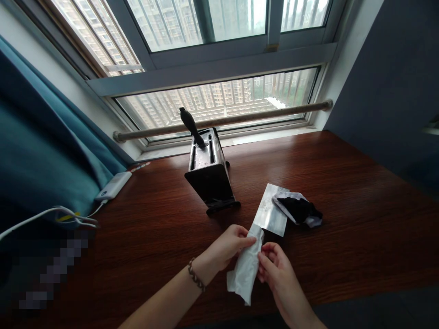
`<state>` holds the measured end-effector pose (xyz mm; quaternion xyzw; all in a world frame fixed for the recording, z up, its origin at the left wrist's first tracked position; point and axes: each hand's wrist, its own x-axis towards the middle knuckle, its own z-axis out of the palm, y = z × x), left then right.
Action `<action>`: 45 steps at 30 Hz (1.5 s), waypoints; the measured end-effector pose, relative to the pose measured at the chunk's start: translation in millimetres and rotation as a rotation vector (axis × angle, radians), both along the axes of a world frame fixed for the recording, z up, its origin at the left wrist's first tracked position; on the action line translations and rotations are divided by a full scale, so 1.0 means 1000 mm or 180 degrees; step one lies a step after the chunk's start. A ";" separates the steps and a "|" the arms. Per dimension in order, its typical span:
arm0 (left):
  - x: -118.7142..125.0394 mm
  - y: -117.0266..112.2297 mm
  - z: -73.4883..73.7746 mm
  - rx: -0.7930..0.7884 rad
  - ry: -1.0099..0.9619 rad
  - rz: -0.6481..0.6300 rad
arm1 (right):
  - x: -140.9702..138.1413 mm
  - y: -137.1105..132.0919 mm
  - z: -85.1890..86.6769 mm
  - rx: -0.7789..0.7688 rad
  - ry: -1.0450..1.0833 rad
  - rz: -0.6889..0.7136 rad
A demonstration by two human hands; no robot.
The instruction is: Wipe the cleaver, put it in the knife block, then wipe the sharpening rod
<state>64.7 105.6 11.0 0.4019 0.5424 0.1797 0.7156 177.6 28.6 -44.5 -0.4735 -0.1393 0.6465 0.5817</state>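
A cleaver with a broad, shiny blade (pixel 270 212) lies on the table, its handle end toward me. White tissue paper (pixel 247 269) covers the handle and hangs past it in a loose, creased end. My left hand (pixel 236 244), with a braided bracelet at the wrist, pinches the paper from the left, close to the blade. From the right, my right hand (pixel 272 265) has its fingers closed at the paper's edge. A crumpled black and white cloth (pixel 302 211) touches the blade's right side and hides part of it.
A knife block (pixel 212 183) with one dark-handled knife (pixel 190 125) in it stands beyond my left hand. At the left lies a white power strip (pixel 115 186) with a white cable (pixel 58 209) beside a blue curtain (pixel 44 119). A rail (pixel 247 118) crosses the window behind.
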 end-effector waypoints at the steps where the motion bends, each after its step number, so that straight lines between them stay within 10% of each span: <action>1: 0.001 -0.001 -0.001 -0.0026 -0.0043 0.0025 | 0.000 -0.001 0.002 -0.0035 0.0058 0.0034; 14: -0.002 0.005 0.013 -0.0430 -0.0484 0.0360 | 0.021 0.001 0.022 -0.0300 0.0495 0.0576; 31: 0.003 -0.006 0.016 -0.0395 -0.0539 0.0497 | 0.016 0.013 0.019 0.0334 -0.3290 0.0198; 34: 0.003 -0.008 0.014 -0.0152 -0.0381 0.0582 | 0.015 0.017 0.030 0.0286 -0.2570 0.0472; 40: 0.007 -0.016 0.013 0.0204 -0.0252 0.0635 | 0.011 0.022 0.044 -0.0036 0.1109 0.0750; 45: 0.003 -0.031 0.011 0.0248 -0.0268 0.0797 | -0.007 0.025 0.040 -0.0432 0.1362 -0.0036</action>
